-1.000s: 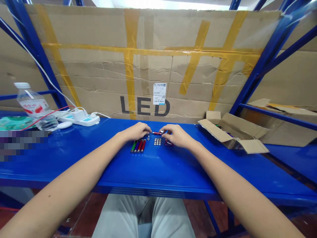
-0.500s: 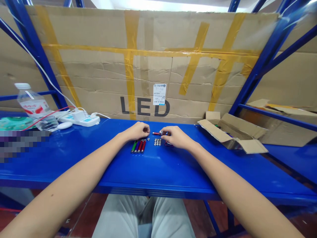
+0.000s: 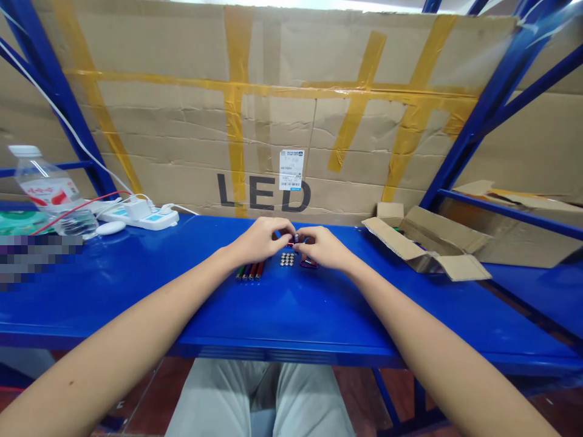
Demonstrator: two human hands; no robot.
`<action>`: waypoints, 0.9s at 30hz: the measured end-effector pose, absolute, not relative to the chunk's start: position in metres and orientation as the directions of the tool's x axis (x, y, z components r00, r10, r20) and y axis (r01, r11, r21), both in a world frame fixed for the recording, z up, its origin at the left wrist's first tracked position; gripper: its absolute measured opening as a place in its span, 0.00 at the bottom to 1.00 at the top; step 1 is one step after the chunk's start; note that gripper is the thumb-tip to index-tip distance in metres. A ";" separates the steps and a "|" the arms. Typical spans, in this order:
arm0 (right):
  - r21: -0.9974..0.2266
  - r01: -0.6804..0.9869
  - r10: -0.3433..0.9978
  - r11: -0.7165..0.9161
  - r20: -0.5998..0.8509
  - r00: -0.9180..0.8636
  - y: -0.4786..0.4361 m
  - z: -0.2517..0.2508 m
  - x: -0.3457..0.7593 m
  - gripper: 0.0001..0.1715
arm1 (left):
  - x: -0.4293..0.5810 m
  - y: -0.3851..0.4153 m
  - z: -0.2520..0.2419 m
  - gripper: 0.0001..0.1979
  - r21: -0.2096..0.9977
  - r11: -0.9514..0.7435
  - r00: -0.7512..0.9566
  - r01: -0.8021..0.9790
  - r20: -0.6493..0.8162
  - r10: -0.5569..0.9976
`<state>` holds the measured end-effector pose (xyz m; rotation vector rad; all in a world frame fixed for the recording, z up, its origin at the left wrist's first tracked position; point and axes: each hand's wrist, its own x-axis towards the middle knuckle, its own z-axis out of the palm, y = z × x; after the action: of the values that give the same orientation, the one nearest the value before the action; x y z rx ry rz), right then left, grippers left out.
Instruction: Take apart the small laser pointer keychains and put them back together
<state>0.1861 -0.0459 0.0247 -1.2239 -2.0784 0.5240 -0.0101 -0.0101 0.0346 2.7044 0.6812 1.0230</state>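
My left hand (image 3: 268, 238) is closed in a pinch just left of my right hand, their fingertips almost meeting. What it pinches, if anything, is too small to make out. My right hand (image 3: 325, 246) has thumb and forefinger closed on a small silver piece (image 3: 296, 237). Part of a small red metal tube (image 3: 290, 244) shows between the hands. Below the fingertips, several silver button cells (image 3: 286, 260) stand in neat rows. Coloured metal tubes (image 3: 250, 272), green, dark and red, lie side by side under my left hand, partly covered. A red-and-purple item (image 3: 309, 263) lies beneath my right hand.
An open cardboard box (image 3: 423, 240) stands right of my hands on the blue table (image 3: 282, 309). To the left are a water bottle (image 3: 52, 194), a power strip (image 3: 150, 217) with cables and a white oval object (image 3: 110, 228). A large cardboard sheet (image 3: 182, 133) stands behind.
My left hand has moved right from above the coloured tubes to meet my right hand. My right hand stays in about the same place. The view has shifted slightly.
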 end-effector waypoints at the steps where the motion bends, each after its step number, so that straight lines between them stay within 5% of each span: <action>1: -0.617 0.620 0.875 0.484 0.344 -0.340 -0.045 0.024 0.187 0.06 | -0.012 -0.009 0.036 0.09 0.314 -0.874 0.661 0.370 0.572 0.486; 9: -0.561 0.680 0.881 0.472 0.325 -0.344 -0.042 0.019 0.188 0.06 | -0.030 0.002 0.041 0.07 0.075 -0.777 0.752 0.625 0.212 0.625; 15: -0.541 0.691 0.877 0.480 0.324 -0.356 -0.045 0.019 0.186 0.07 | -0.027 0.006 0.030 0.07 -0.018 -0.696 0.689 0.718 0.156 0.708; 18: -0.551 0.682 0.876 0.482 0.320 -0.361 -0.044 0.017 0.186 0.08 | -0.023 0.005 0.030 0.07 0.088 -0.678 0.633 0.729 0.291 0.718; 22: -0.523 0.692 0.866 0.498 0.349 -0.359 -0.043 0.016 0.187 0.11 | -0.015 -0.002 0.036 0.07 0.446 -0.727 0.509 0.522 0.521 0.685; 27: -0.462 0.705 0.840 0.537 0.365 -0.400 -0.045 0.018 0.185 0.09 | -0.005 -0.012 0.035 0.05 0.577 -0.735 0.542 0.356 0.513 0.666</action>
<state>0.1855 -0.0445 0.0178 -1.2465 -2.2139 0.3145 -0.0052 -0.0120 0.0349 2.3757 0.8340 1.0398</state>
